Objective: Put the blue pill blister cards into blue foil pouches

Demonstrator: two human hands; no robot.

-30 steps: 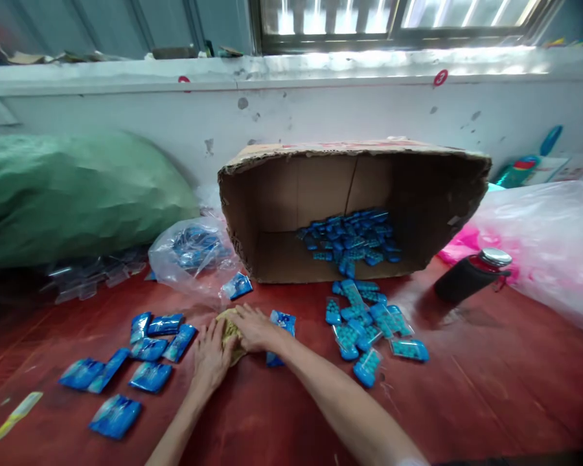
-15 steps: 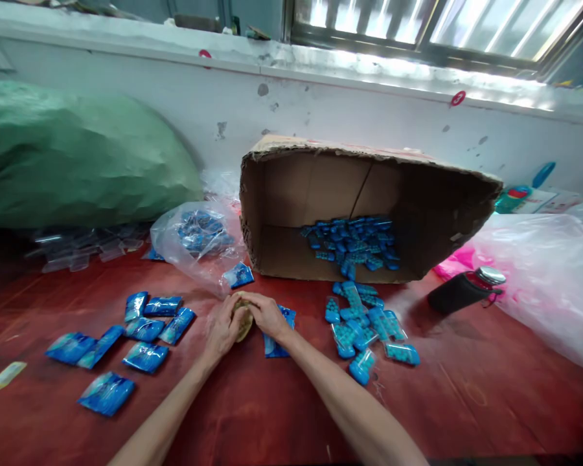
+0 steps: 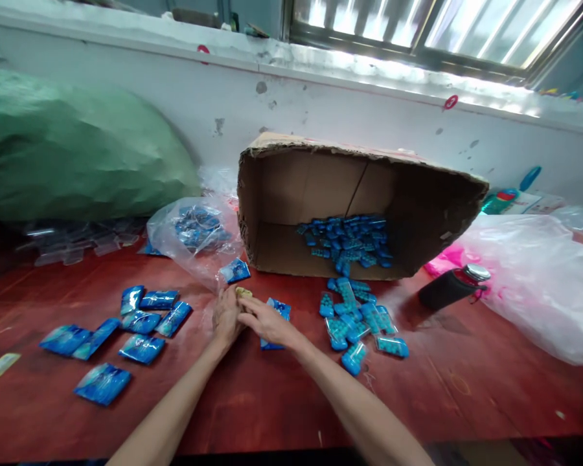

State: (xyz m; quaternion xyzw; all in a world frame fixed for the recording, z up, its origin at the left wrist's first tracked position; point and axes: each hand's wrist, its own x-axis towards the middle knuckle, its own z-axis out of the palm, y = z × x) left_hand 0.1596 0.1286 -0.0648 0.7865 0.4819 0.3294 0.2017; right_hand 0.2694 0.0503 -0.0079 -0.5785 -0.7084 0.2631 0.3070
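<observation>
Cardboard box point(image 3: 301, 188) with blue packets point(image 3: 350, 239), clear bag point(image 3: 168, 234) likewise; left hand point(image 3: 226, 317), right hand point(image 3: 267, 321) tight on yellowish wad point(image 3: 243, 292).

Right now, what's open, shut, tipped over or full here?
cardboard box, tipped on its side, mouth open, blue packs inside.
bottle, lying down, cap on.
clear bag, slumped, holding more blue packs.
green sack, bulging full.
left hand, closed on a yellowish wad.
right hand, fingers open, resting on a blue packet.

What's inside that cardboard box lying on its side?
In the cardboard box, a heap of small blue packs lies on the lower wall; more spill onto the red table. Its right inner corner is too dark to see into.
</observation>
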